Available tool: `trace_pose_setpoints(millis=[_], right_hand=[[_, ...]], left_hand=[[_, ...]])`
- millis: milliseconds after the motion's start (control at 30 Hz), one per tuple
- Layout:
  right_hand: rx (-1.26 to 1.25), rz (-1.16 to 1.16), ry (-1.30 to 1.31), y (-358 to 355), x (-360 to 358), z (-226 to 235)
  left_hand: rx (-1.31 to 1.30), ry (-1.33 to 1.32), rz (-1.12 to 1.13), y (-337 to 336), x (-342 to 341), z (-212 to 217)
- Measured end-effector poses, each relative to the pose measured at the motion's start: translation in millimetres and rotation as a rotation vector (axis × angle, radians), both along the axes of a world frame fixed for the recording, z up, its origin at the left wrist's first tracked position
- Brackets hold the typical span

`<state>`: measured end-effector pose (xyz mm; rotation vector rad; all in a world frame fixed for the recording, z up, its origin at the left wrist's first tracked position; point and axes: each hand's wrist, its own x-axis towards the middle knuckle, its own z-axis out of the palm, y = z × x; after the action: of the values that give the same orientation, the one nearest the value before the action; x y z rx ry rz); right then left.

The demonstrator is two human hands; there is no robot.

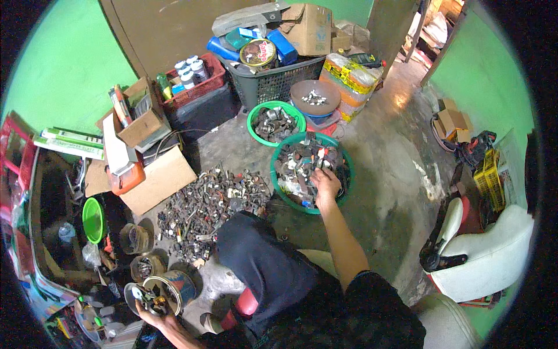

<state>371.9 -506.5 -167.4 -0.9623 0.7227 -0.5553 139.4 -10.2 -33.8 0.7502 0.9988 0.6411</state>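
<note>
Heap [203,215]: 1 | scrap-filled green basins [288,199]: 2 | right hand [328,186]: at 1

Head camera: head-worn, left one of a side-by-side pair; picture upright, unmirrored.
Floor and wall: view looks down and forward across the floor [383,203] toward the green wall [81,58].
Dark clothing [273,273]: close to the lens, lower edge.
Larger green basin [278,189]: farther off, about mid-picture.
Grey basket [273,87]: well beyond.
Fisheye rim: black surround cuts the corners.
</note>
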Motion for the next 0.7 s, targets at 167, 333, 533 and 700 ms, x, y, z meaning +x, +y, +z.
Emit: trace_pose_setpoints(millis=[167, 333, 533, 700], right_hand=[[0.086, 0.282, 0.203, 41, -57, -33], [-0.317, 0.559, -0.004, 129, -36, 58], [-0.139, 0.852, -0.764, 297, -15, 282], [-0.323, 1.4, -0.965, 416, -94, 325]], left_hand=[[-0.096, -0.121, -0.002, 25, -37, -19], [-0.016, -0.117, -0.078, 23, -57, 8], [0.018, -0.277, -0.013, 50, -71, 58], [-0.07, -0.456, 0.146, 58, -47, 96]])
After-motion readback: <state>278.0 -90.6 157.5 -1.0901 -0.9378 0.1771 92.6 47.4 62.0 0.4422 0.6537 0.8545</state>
